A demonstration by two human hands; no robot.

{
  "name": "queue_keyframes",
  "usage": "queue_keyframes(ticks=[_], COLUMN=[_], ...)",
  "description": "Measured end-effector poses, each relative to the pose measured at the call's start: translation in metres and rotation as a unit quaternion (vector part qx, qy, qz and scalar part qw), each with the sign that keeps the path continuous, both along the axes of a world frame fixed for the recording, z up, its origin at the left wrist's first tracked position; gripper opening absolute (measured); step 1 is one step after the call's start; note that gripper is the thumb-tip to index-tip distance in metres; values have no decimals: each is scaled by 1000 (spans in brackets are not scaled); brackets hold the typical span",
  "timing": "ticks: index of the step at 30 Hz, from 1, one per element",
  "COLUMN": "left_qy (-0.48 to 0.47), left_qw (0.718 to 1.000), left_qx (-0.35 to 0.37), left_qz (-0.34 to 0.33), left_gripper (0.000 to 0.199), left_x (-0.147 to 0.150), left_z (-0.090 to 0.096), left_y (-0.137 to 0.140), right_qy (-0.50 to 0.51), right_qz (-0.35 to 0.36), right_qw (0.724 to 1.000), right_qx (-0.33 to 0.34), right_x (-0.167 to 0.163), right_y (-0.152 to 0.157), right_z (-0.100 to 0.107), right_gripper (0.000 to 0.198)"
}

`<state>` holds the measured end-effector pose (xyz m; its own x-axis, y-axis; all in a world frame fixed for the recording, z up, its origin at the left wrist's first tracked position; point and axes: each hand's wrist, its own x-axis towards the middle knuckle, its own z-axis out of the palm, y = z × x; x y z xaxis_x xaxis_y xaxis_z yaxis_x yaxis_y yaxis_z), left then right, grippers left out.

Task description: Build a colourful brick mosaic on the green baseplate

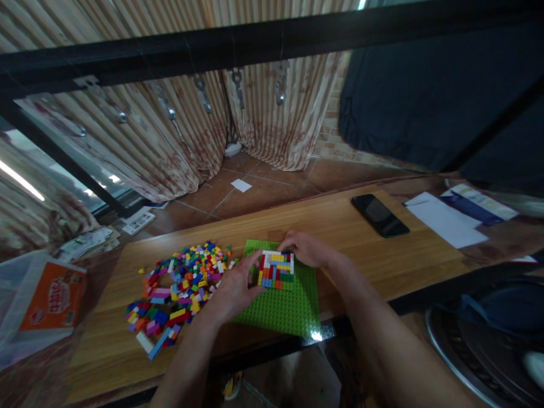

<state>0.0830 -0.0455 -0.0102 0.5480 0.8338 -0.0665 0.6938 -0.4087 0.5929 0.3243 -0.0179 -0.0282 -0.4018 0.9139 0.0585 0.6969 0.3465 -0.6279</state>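
Observation:
A flat build of multicoloured toy bricks (277, 271) sits on the green studded baseplate (293, 311). Along its left side, my left hand (236, 289) grips it, thumb at the front corner and index finger toward the back. My right hand (308, 249) is at the back right edge of the build, its fingers curled with the tips pressed close to the top row. Whatever those fingertips may hold is hidden. Left of the baseplate, a heap of loose toy bricks (187, 289) in many colours and sizes lies spread, partly behind my left hand and forearm.
The wooden table (340, 226) carries a black phone (379, 215) at its right. White papers (442, 218) lie beyond the phone. To the left stands a clear plastic bin (17, 306) with an orange label. A dark metal rail (263, 42) crosses in front of curtains.

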Motion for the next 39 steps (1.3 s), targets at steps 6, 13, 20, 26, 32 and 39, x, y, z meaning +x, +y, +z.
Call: queue_keyframes(ticks=[6, 13, 20, 26, 32, 39], left_qy=[-7, 10, 21, 36, -66, -330], left_qw=[1000, 1000, 997, 992, 990, 929], left_qx=[2, 3, 63, 86, 72, -51], left_qz=[-3, -6, 44, 90, 107, 162], left_gripper=[72, 71, 73, 68, 60, 29], left_x=[1, -2, 19, 41, 36, 41], left_z=[0, -2, -17, -21, -19, -9], left_y=[-1, 1, -12, -26, -21, -7], right_qy=[-18, -22, 135, 249, 258, 213], right_qz=[15, -70, -134, -152, -133, -57], right_qw=[1000, 996, 982, 955, 956, 975], right_qx=[-1, -43, -14, -49, -32, 40], right_x=[6, 19, 23, 16, 11, -25], right_y=[-5, -15, -12, -9, -10, -25], right_z=[1, 6, 1, -3, 1, 21], right_gripper=[45, 21, 24, 32, 33, 28])
